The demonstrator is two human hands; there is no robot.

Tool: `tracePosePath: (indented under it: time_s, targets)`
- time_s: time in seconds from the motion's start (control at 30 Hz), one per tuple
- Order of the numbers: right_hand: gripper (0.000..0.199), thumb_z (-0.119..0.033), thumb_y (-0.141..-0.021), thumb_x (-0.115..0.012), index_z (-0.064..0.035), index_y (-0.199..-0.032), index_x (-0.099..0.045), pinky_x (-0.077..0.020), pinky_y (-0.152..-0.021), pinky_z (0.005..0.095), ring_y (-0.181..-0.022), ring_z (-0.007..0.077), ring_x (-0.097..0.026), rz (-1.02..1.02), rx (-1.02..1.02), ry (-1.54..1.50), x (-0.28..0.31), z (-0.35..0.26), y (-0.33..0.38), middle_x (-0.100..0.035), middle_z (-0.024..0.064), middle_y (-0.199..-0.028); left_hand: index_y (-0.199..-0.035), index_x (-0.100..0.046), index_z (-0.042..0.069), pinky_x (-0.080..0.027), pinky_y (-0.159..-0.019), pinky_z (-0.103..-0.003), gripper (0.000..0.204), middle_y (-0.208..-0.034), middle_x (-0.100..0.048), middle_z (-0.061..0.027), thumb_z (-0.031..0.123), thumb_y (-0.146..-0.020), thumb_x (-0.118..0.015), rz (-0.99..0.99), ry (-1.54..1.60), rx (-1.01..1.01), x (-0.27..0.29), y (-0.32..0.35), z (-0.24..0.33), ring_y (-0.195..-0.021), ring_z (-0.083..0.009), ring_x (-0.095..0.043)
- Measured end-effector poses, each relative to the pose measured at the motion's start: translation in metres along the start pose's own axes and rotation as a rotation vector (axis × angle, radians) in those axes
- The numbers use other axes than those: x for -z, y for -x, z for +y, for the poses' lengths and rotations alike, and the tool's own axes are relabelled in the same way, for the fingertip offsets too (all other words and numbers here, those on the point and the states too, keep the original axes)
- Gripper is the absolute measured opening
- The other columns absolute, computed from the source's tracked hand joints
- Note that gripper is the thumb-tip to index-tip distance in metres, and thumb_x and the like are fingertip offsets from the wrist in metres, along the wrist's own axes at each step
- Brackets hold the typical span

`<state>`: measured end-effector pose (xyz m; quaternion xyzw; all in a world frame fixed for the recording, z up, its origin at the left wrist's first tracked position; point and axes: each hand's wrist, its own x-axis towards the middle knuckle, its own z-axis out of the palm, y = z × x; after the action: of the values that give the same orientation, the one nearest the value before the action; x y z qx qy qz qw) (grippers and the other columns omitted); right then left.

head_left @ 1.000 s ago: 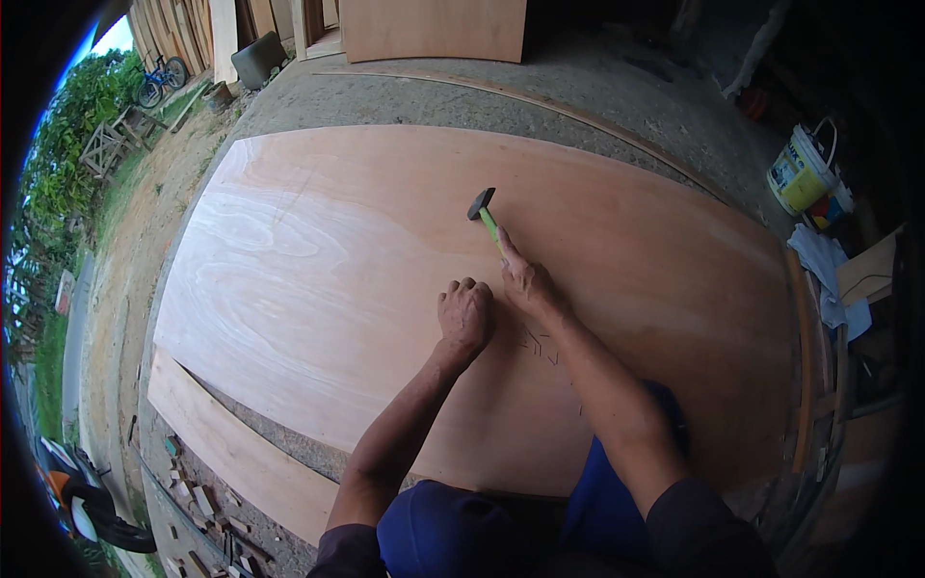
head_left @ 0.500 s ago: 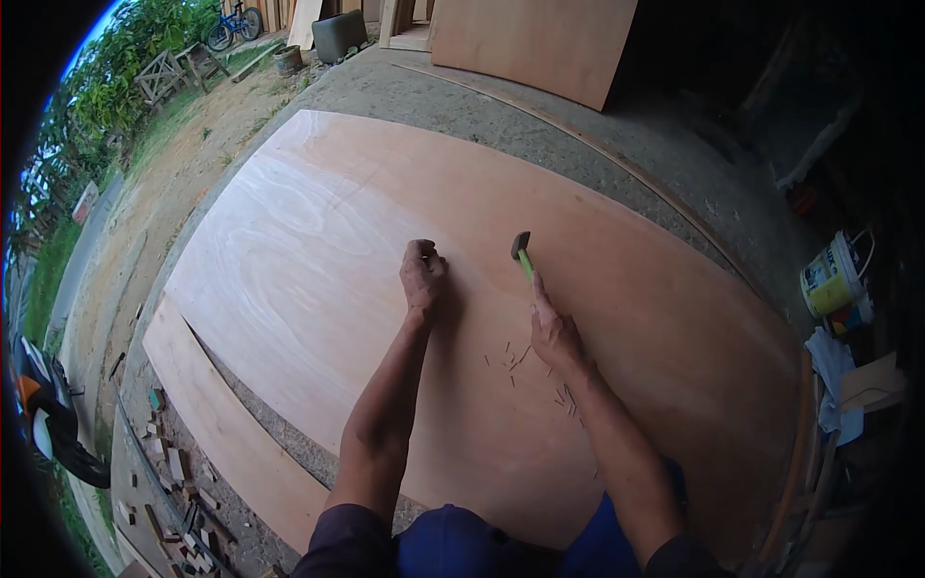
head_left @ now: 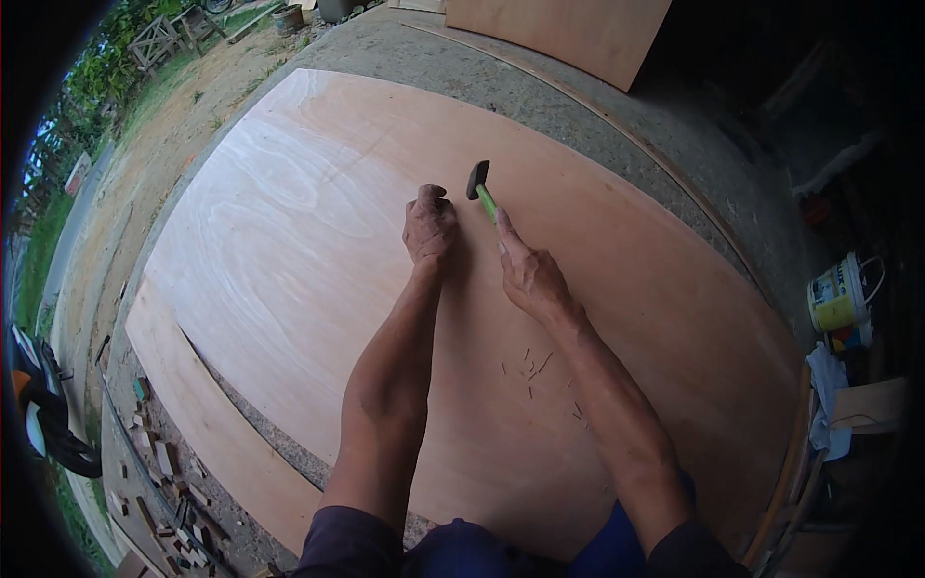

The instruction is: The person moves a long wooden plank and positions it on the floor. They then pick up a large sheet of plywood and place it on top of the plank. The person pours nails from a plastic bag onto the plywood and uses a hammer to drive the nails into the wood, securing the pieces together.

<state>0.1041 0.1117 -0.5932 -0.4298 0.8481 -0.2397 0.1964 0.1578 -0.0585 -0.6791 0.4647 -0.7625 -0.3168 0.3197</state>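
Note:
A large plywood sheet lies flat before me, paler on its left half. My right hand grips the green handle of a hammer, its dark head raised near my other hand. Over the middle of the sheet, my left hand is closed with its fingers curled together. Whatever those fingers hold, if anything, is too small or hidden to make out. Several loose nails are scattered on the plywood, left of my right forearm.
A narrow wood strip runs along the sheet's left side, near small wood offcuts. At right stand a bucket and a pale cloth. A wood panel leans at the back. A long thin batten lies beyond the sheet.
Both hands have moved farther out over the sheet. The hammer has shifted left and closer to my left hand. The view has tilted down somewhat.

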Motion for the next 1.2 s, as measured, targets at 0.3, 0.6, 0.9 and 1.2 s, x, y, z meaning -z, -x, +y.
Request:
tracePosePath:
  time_s: [0.3,0.6,0.9,1.2]
  targets:
    - [0.057,-0.017,-0.099,-0.046,-0.0121,-0.153,-0.029,-0.0504,-0.081,0.056,-0.093,0.0496,-0.064,0.077,0.121,0.069,-0.018,0.024,-0.005,-0.065,0.0309,-0.103,-0.108,-0.059,0.013,-0.05,-0.084,-0.043,0.018,-0.1,-0.068,-0.0106,0.015,-0.089,-0.06,-0.01,-0.023,-0.031,-0.003,0.001,0.0,-0.104,-0.0298,-0.061]
    - [0.059,-0.015,-0.098,-0.046,-0.0128,-0.154,-0.028,-0.0509,-0.078,0.055,-0.088,0.0507,-0.063,0.328,0.325,0.046,-0.031,0.052,-0.008,-0.065,0.0316,-0.101,-0.112,-0.059,0.016,-0.048,-0.087,-0.041,0.026,-0.098,-0.071,-0.0042,0.017,-0.086,-0.064,-0.14,0.054,-0.08,-0.005,-0.004,0.013,-0.106,-0.027,-0.061]
    - [0.06,-0.016,-0.099,-0.046,-0.0137,-0.155,-0.024,-0.0495,-0.069,0.0543,-0.083,0.0506,-0.063,0.142,0.124,-0.124,-0.022,0.024,0.004,-0.064,0.0325,-0.091,-0.112,-0.061,0.019,-0.042,-0.091,-0.037,0.028,-0.1,-0.072,0.0009,0.016,-0.084,-0.066,-0.181,0.018,-0.121,-0.003,-0.004,0.008,-0.106,-0.0213,-0.061]
    - [0.059,-0.015,-0.099,-0.048,-0.0131,-0.154,-0.027,-0.049,-0.064,0.0537,-0.069,0.0469,-0.064,0.264,0.233,-0.047,-0.024,0.022,-0.004,-0.063,0.028,-0.075,-0.111,-0.063,0.018,-0.042,-0.093,-0.037,0.027,-0.1,-0.072,-0.0018,0.02,-0.084,-0.065,-0.16,0.015,-0.099,-0.006,-0.004,0.009,-0.105,-0.0226,-0.062]
